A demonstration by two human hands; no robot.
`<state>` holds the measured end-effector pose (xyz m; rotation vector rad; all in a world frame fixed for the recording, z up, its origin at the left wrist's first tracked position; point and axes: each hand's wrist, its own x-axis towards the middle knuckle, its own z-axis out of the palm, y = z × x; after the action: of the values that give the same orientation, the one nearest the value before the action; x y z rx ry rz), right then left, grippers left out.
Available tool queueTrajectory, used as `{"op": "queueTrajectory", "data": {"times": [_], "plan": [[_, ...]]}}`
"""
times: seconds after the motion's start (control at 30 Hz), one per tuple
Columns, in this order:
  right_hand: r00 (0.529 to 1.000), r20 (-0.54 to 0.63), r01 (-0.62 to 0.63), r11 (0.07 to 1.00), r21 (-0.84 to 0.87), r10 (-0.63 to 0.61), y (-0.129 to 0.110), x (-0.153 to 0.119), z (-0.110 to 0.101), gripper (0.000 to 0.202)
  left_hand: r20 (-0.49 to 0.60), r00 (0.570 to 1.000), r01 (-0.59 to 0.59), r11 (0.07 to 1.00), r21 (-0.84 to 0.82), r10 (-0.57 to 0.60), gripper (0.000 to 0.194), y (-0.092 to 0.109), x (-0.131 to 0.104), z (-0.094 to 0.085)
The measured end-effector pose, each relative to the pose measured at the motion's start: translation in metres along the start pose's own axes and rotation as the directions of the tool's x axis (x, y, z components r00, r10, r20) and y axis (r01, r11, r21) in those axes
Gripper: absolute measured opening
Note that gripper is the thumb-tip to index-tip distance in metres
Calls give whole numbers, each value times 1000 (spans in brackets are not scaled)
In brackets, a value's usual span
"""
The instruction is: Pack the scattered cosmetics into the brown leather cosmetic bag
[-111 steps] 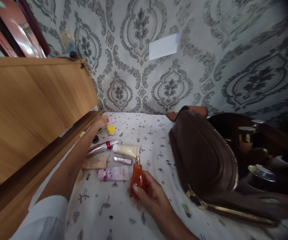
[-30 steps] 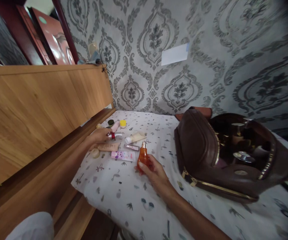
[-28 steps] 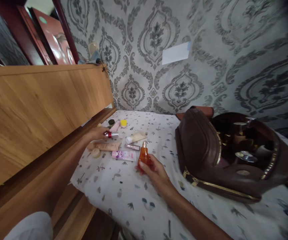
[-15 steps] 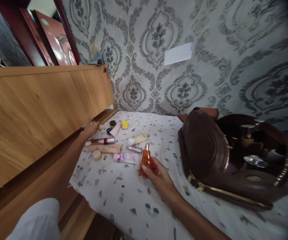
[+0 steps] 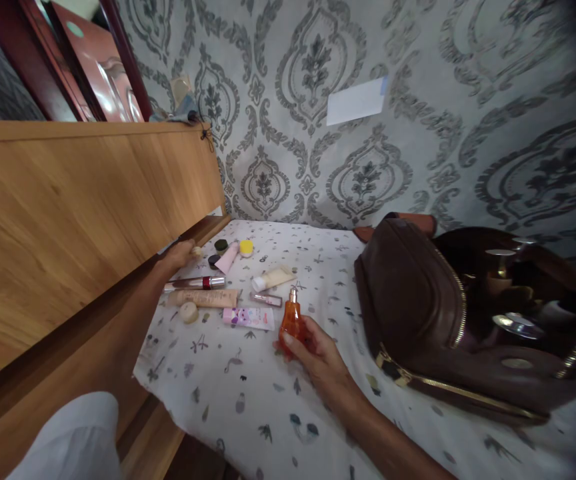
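My right hand (image 5: pixel 313 347) is closed around an orange perfume bottle (image 5: pixel 292 321), which stands upright with its spray neck up. At the far left edge of the cloth, my left hand (image 5: pixel 181 254) is beside a small round beige jar (image 5: pixel 197 252); its fingers are too hidden to show a grip. Between the hands lie a purple-and-white tube (image 5: pixel 249 319), a small pinkish tube (image 5: pixel 267 299), a cream tube (image 5: pixel 274 277), a long beige tube (image 5: pixel 208 297), a dark red tube with a silver cap (image 5: pixel 203 283) and a round beige pot (image 5: pixel 189 313).
Farther back are a pink tube (image 5: pixel 227 257), a yellow-lidded jar (image 5: pixel 246 248) and dark round lids (image 5: pixel 221 246). An unzipped brown handbag (image 5: pixel 401 293) with items inside stands at right. A wooden panel (image 5: pixel 93 200) borders the left; a patterned wall (image 5: pixel 308 167) rises behind the printed cloth (image 5: pixel 238 413).
The view has shifted slightly, so the items appear a little further left. My right hand still grips the perfume bottle, and my left hand stays by the beige jar.
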<state>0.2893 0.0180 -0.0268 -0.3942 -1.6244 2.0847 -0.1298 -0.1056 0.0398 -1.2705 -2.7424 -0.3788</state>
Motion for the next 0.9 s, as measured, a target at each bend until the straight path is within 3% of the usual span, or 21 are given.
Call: {"op": "queueTrajectory", "data": {"times": [0.2, 0.33, 0.5, 0.6, 0.77, 0.9], "plan": [[1000, -8, -7, 1000, -2, 7, 0, 1, 1, 50, 96, 995, 34, 958, -284, -7, 48, -1, -18, 7], [1000, -10, 3, 1000, -11, -3, 0, 0, 1, 52, 119, 989, 113, 961, -251, -85, 43, -1, -20, 10], [1000, -5, 13, 999, -32, -13, -1, -1, 1, 50, 22, 992, 124, 976, -178, -122, 30, 2, -25, 1], [1000, 0, 11, 1000, -27, -11, 0, 0, 0, 51, 1, 998, 66, 979, -194, -67, 29, 6, -40, -4], [1000, 2, 0, 999, -35, 0, -1, 0, 1, 53, 113, 991, -33, 954, -297, 70, 39, 6, -75, -11], [1000, 5, 7, 999, -37, -7, 0, 0, 1, 53, 182, 977, -35, 930, -367, 109, 40, -1, -94, -16]]}}
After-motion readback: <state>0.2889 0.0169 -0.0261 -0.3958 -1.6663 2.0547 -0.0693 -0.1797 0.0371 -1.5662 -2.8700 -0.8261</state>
